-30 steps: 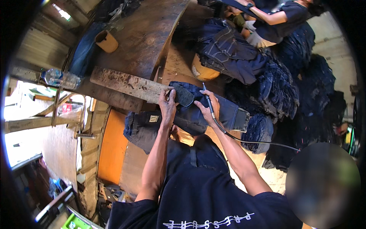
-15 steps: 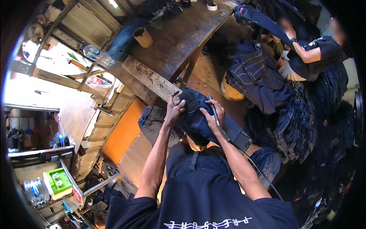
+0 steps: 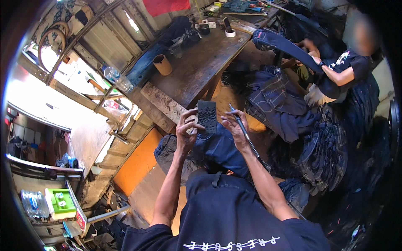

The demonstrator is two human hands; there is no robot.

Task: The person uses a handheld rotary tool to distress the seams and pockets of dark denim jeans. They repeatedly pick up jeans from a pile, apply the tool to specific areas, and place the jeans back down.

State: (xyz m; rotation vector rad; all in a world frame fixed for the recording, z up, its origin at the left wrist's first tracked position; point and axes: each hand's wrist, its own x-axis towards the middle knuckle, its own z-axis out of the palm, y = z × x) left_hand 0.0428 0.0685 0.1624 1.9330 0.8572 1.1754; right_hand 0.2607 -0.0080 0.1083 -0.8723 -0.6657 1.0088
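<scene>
Between the fingers of my left hand [image 3: 186, 129], a black rectangular pad [image 3: 207, 117] with a rough, bumpy face is held up above the denim. In my right hand [image 3: 237, 129] is a slim pen-shaped tool [image 3: 238, 119], its tip pointing up and away; a coiled sleeve and dark cord run back from it along my forearm. Dark blue jeans [image 3: 222, 150] lie across my lap, under both hands. The pad and the tool's tip are apart from each other.
A worn wooden table [image 3: 197, 58] carries a brown cup [image 3: 162, 65] and a roll of white tape [image 3: 230, 33]. A rough plank [image 3: 165, 102] juts toward me. Heaped jeans [image 3: 276, 100] fill the right side, where another person [image 3: 347, 71] handles denim. An orange panel [image 3: 136, 157] stands left.
My left hand has raised the black pad off the denim and tilted it upright. The fingers of my right hand have loosened round the tool. The view has tipped up, showing more of the table.
</scene>
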